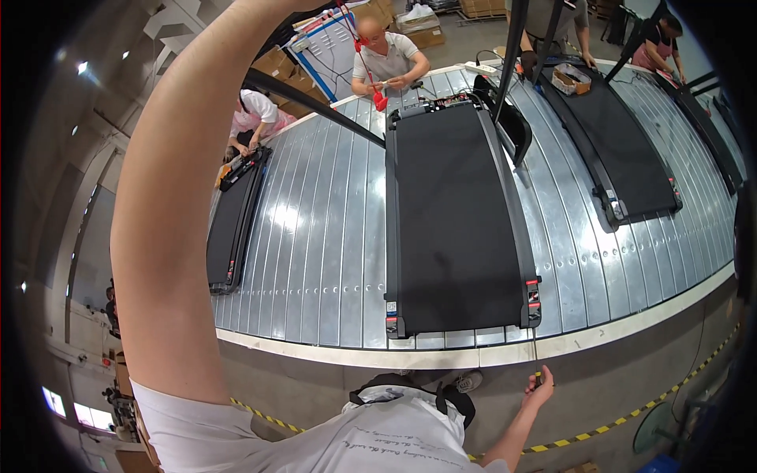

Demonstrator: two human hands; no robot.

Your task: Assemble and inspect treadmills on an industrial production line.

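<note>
Black treadmill lies on the ribbed conveyor; right hand fingers pinch a thin cord; left hand's fingers unseen.

On the slatted metal conveyor lie 4 black treadmills, with 4 other people nearby.

Matt black rubber-like treadmill belt, resting on glossy ribbed sheet-metal conveyor; beside the belt, smooth black plastic side rails.

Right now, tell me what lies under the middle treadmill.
The middle treadmill lies flat on the ribbed metal conveyor, whose slats show on both sides of it. The slats directly beneath are covered by the black deck. The right hand hangs below the conveyor's near edge.
</note>
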